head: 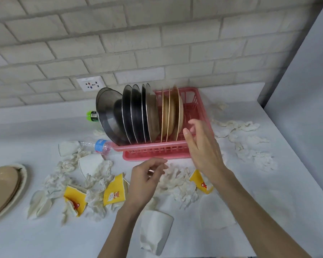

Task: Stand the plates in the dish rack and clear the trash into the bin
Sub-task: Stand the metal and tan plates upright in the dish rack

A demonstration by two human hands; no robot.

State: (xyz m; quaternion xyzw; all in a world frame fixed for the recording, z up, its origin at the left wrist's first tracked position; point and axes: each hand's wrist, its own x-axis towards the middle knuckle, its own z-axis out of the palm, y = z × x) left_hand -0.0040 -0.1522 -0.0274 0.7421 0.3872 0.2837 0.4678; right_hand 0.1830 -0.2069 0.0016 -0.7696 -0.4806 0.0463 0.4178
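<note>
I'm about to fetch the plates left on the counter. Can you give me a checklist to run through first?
1. Left hand free: ok, fingers loosely curled, holds nothing.
2. Right hand free: ok, relaxed, in front of the rack.
3. Room in the pink dish rack: ok, its right end is bare.
4. All plates racked: not ok, a stack of beige plates lies flat at the left edge.
5. Trash cleared: not ok, crumpled tissues, yellow paper cups and a plastic bottle lie around.
6. Bin within reach: cannot tell, none in view.
</note>
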